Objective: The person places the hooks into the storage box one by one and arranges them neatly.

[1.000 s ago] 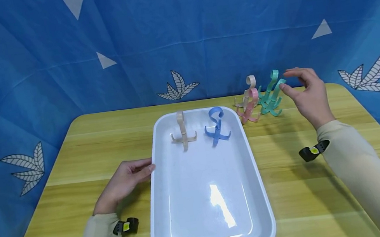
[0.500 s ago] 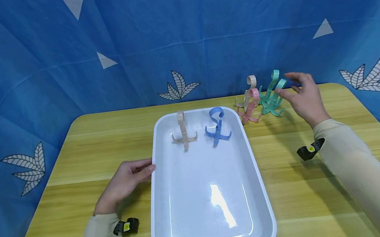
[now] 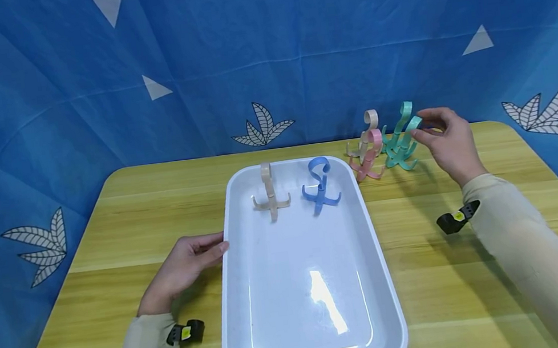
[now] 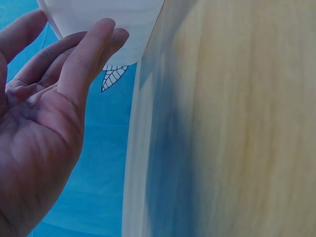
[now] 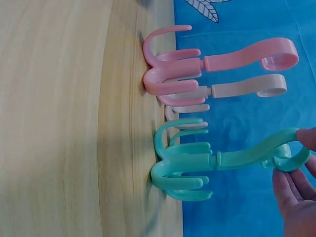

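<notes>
My right hand [image 3: 451,143] pinches the curled top of the front green hook [image 3: 400,151]; in the right wrist view, thumb and fingers of the hand [image 5: 298,190] meet around the curl of the green hook [image 5: 187,163], whose prongs stand on the table. A second green hook [image 3: 402,117] is just behind it. My left hand [image 3: 186,268] touches the left rim of the white tray [image 3: 224,295], thumb on the edge; in the left wrist view the fingers of the hand [image 4: 44,128] are extended against the tray [image 4: 118,24]. A beige hook [image 3: 270,198] and a blue hook [image 3: 320,192] are at the tray's far end.
Left of the green hooks, a pink hook [image 3: 367,161] stands in front of a pale hook [image 3: 370,120], near the table's back edge. A blue patterned cloth [image 3: 263,38] hangs behind the wooden table [image 3: 158,199].
My right hand has moved slightly down and its fingers have closed on the front green hook's curl. The left hand and tray have stayed in place.
</notes>
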{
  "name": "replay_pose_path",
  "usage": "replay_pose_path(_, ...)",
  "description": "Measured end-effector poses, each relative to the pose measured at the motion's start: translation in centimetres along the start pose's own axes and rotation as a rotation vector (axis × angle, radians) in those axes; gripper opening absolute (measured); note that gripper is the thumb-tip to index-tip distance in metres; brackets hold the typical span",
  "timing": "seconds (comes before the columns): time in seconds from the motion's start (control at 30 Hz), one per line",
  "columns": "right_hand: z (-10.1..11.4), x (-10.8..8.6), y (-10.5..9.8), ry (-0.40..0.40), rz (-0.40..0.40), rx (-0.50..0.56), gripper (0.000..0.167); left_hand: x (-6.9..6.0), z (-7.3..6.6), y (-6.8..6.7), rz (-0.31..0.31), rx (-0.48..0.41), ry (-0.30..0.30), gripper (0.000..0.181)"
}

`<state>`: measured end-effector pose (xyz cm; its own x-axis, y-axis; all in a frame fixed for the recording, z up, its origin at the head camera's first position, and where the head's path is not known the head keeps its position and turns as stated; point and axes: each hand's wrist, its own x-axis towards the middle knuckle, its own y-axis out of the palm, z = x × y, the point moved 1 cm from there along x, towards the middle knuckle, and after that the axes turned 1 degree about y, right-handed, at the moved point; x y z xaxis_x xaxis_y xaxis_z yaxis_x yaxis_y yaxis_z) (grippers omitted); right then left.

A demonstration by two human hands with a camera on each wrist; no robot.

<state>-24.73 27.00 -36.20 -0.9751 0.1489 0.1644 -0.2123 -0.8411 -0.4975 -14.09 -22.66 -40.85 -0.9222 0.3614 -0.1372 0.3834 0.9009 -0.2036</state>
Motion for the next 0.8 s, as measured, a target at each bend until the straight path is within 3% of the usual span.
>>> replay_pose_path(0.57,-0.6,0.29,0.06,0.017,-0.002,0.051,0.046,0.09,0.23,-0.17,0.002,0.023,-0.007,0.047)
replay_pose_path(0.8,-0.28,0.07,-0.34,-0.025,-0.032,0.076,0.044,0.11,0.04,-0.23,0.007,0.052,-0.014,0.047)
